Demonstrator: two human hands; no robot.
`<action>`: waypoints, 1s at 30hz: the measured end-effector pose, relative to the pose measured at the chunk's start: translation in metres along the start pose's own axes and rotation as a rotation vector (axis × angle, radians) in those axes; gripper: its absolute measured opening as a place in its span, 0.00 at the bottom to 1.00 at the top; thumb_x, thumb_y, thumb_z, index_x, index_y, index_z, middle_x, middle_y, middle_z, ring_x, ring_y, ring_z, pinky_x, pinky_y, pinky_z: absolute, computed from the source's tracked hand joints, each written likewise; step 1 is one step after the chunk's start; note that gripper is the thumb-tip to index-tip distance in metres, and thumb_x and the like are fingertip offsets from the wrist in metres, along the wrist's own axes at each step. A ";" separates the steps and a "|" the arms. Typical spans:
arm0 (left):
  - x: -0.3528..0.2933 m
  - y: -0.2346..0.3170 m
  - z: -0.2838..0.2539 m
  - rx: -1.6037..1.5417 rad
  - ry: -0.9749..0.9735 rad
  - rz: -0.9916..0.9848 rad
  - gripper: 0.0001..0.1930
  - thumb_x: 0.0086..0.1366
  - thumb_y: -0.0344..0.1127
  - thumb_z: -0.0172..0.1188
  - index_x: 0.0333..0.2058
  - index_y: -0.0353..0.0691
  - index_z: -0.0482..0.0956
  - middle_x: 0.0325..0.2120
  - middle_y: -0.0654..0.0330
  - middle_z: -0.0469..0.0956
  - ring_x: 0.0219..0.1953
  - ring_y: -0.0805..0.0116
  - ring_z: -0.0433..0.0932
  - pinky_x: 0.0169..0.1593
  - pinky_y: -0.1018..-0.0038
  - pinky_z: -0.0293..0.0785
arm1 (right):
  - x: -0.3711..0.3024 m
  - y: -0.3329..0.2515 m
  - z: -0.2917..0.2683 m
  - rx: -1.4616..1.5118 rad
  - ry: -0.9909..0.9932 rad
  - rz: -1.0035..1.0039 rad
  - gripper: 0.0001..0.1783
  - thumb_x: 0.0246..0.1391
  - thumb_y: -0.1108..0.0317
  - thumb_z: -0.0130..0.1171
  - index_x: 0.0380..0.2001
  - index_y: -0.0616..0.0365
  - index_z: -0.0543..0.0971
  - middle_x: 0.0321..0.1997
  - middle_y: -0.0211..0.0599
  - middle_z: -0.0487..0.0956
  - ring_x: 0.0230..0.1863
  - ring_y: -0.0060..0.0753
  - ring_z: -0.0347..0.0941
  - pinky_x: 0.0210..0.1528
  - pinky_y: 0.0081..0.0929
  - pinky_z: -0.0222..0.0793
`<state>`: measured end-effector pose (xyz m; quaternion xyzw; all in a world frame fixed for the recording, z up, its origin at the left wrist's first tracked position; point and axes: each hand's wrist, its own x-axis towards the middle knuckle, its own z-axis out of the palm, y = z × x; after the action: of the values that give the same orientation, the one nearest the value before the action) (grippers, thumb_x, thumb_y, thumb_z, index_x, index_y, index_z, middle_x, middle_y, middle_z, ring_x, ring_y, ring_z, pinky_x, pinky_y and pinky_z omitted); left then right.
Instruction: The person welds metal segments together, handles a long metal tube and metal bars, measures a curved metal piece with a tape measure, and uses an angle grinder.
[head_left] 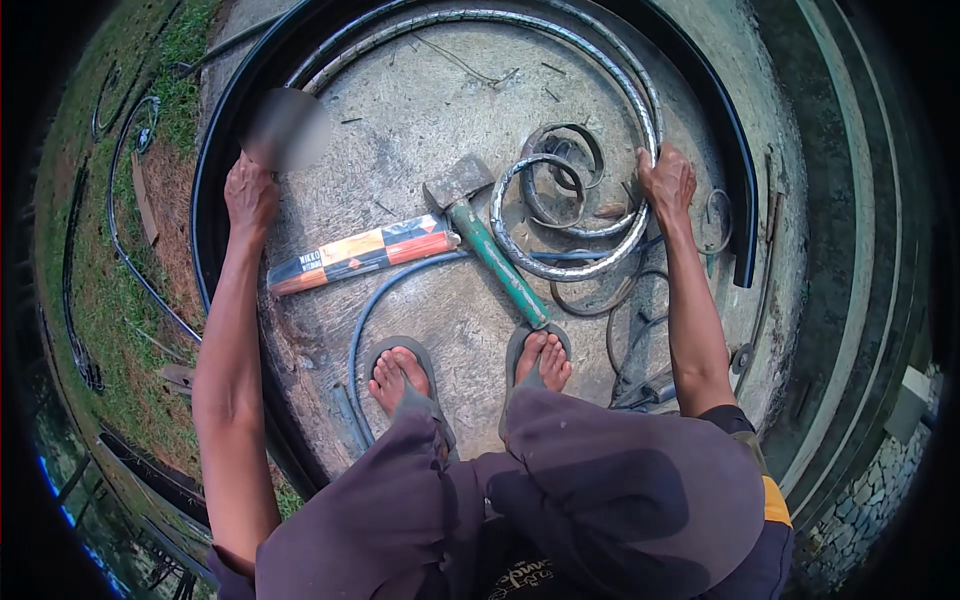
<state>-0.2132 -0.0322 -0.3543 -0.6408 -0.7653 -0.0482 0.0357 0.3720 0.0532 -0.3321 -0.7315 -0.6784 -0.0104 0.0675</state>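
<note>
A long silvery metal tube [480,16] bends in a wide arc across the top, then winds into smaller loops at the right. My right hand [668,182] is closed around its right side. At the left, my left hand [252,197] is curled shut in line with the tube's other end; a blurred patch hides where they meet. Between my arms lies a hammer with a steel head [458,182] and a green handle [505,272]. Touching it is a long orange, white and dark blue packet [350,258]. The handle's end lies by my right foot [543,358].
A broad black curved strip [722,110] rings the work area, passing beside my left hand. A blue hose [375,305] curves over the concrete [440,110]. Flat metal rings [590,140] lie inside the loops. Grass [180,60] borders the left; a concrete ledge [850,120] borders the right.
</note>
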 end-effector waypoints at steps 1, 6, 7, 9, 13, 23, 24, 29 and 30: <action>0.004 0.003 -0.004 -0.048 -0.036 -0.047 0.21 0.62 0.24 0.51 0.55 0.42 0.70 0.47 0.44 0.77 0.46 0.43 0.80 0.48 0.52 0.76 | 0.000 0.001 0.001 0.014 -0.004 0.019 0.21 0.54 0.54 0.61 0.34 0.66 0.81 0.37 0.60 0.81 0.40 0.62 0.80 0.44 0.52 0.73; 0.008 0.008 -0.018 -0.151 -0.004 -0.157 0.22 0.57 0.22 0.55 0.52 0.42 0.68 0.39 0.42 0.82 0.42 0.37 0.81 0.44 0.48 0.78 | 0.005 -0.003 0.010 0.091 0.097 0.036 0.21 0.56 0.54 0.61 0.32 0.66 0.80 0.36 0.59 0.81 0.40 0.63 0.79 0.43 0.53 0.72; 0.011 0.008 -0.020 -0.181 0.016 -0.160 0.23 0.56 0.22 0.55 0.51 0.43 0.68 0.38 0.43 0.82 0.40 0.37 0.81 0.43 0.47 0.77 | 0.010 0.002 0.015 0.103 0.142 -0.001 0.21 0.56 0.53 0.61 0.33 0.65 0.80 0.35 0.58 0.81 0.39 0.63 0.78 0.42 0.54 0.71; 0.021 0.000 -0.017 -0.161 0.103 -0.103 0.23 0.55 0.21 0.57 0.51 0.43 0.69 0.37 0.45 0.82 0.40 0.40 0.82 0.43 0.49 0.78 | 0.019 0.001 0.014 0.103 0.127 0.044 0.22 0.57 0.51 0.60 0.33 0.64 0.80 0.36 0.58 0.81 0.40 0.63 0.79 0.43 0.54 0.71; 0.041 0.009 -0.017 -0.152 0.031 -0.103 0.24 0.53 0.22 0.60 0.50 0.44 0.69 0.36 0.46 0.82 0.41 0.42 0.82 0.44 0.51 0.79 | 0.028 0.002 0.018 0.068 0.092 0.070 0.22 0.57 0.50 0.60 0.33 0.63 0.81 0.36 0.59 0.82 0.40 0.63 0.79 0.43 0.54 0.72; 0.070 -0.004 0.012 -0.183 0.072 -0.035 0.22 0.61 0.28 0.58 0.55 0.50 0.72 0.40 0.45 0.83 0.44 0.41 0.82 0.47 0.51 0.77 | 0.005 0.013 0.022 0.091 0.137 0.113 0.24 0.53 0.48 0.62 0.34 0.63 0.83 0.33 0.57 0.83 0.39 0.62 0.80 0.43 0.52 0.72; 0.077 0.001 0.012 -0.179 0.062 -0.034 0.23 0.61 0.29 0.58 0.56 0.53 0.73 0.40 0.45 0.83 0.44 0.42 0.82 0.48 0.51 0.78 | -0.003 0.018 0.021 0.114 0.160 0.136 0.25 0.53 0.48 0.63 0.33 0.63 0.83 0.33 0.57 0.83 0.37 0.61 0.80 0.42 0.52 0.72; 0.122 0.058 -0.004 -0.264 0.227 0.080 0.10 0.66 0.33 0.55 0.44 0.38 0.79 0.26 0.50 0.81 0.31 0.52 0.81 0.34 0.60 0.74 | -0.017 0.046 0.017 0.058 0.256 0.234 0.25 0.53 0.48 0.63 0.33 0.65 0.83 0.33 0.56 0.83 0.38 0.61 0.80 0.42 0.51 0.71; 0.137 0.062 -0.012 -0.268 0.177 0.097 0.10 0.64 0.30 0.53 0.43 0.40 0.78 0.23 0.53 0.78 0.29 0.54 0.80 0.32 0.61 0.72 | -0.019 0.049 0.017 0.057 0.277 0.223 0.25 0.53 0.47 0.63 0.33 0.65 0.83 0.33 0.56 0.83 0.38 0.61 0.80 0.42 0.51 0.71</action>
<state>-0.1761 0.1111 -0.3249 -0.6694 -0.7140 -0.2043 0.0197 0.4182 0.0332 -0.3552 -0.7917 -0.5771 -0.0845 0.1818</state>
